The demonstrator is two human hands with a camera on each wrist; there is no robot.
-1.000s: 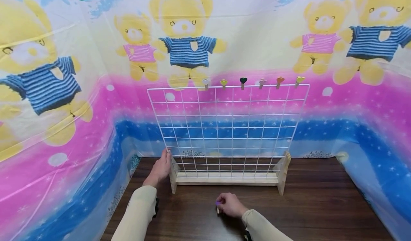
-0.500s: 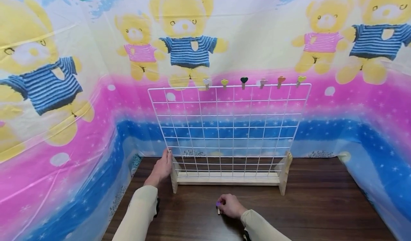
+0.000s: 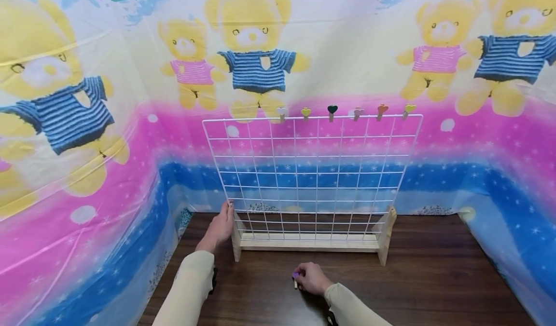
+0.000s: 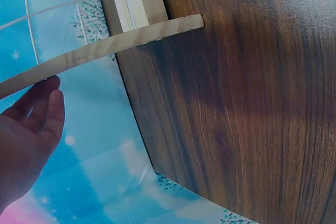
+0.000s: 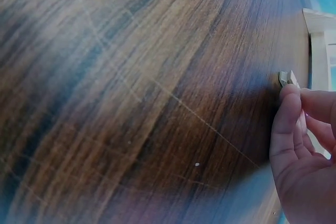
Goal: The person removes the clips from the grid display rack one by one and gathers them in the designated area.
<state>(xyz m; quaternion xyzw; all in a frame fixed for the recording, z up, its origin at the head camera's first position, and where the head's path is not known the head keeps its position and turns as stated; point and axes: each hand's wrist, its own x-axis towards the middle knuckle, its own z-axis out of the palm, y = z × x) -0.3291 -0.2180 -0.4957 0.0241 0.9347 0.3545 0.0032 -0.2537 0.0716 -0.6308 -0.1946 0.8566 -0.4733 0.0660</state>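
A white wire grid (image 3: 312,171) stands upright in a wooden stand (image 3: 306,241) on the dark wooden table (image 3: 425,278). Several heart-topped clips (image 3: 332,109) sit along its top wire. My left hand (image 3: 220,225) rests with straight fingers against the grid's lower left edge; in the left wrist view its fingers (image 4: 44,111) touch the stand's wooden foot (image 4: 110,45). My right hand (image 3: 311,278) lies on the table in front of the stand and pinches a small wooden clip with a purple heart (image 3: 296,276). In the right wrist view the clip's end (image 5: 286,77) shows above the fingertips (image 5: 287,114).
A plastic sheet printed with teddy bears (image 3: 256,61) walls the table on the left, back and right. Its blue lower band (image 4: 100,156) drapes over the table's left edge. Bare tabletop lies right of my right hand.
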